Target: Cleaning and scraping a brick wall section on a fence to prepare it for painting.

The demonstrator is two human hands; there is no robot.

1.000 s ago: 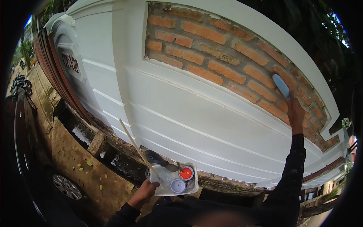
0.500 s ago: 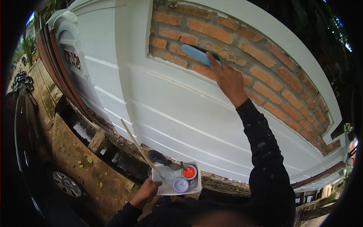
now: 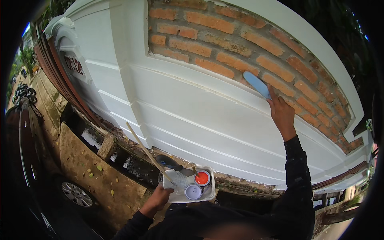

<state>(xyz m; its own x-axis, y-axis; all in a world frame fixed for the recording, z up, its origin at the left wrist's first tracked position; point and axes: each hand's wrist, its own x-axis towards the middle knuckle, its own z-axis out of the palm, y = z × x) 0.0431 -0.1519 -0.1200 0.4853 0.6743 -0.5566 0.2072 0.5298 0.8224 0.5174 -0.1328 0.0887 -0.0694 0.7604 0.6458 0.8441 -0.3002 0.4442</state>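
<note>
My right hand, arm stretched out, is closed around one end of a long, rounded blue-backed brush. The brush lies against the lower part of the orange brick panel; its underside is hidden. Low in front of me, my left hand grips the near left edge of a white plastic tray. Inside are an open can of red paint, a can with a pale lilac top and a clear plastic container. A long wooden stick and a dark-handled tool lean out of it.
White moulded wall surrounds the brick panel. Along its foot runs a drainage ditch with water, crossed by a short concrete piece. A dark car stands close on the left, beside leaf-strewn pavement.
My right hand has moved the brush right and downward across the bricks, from the panel's left-middle part to its lower edge. My left hand still holds the tray.
</note>
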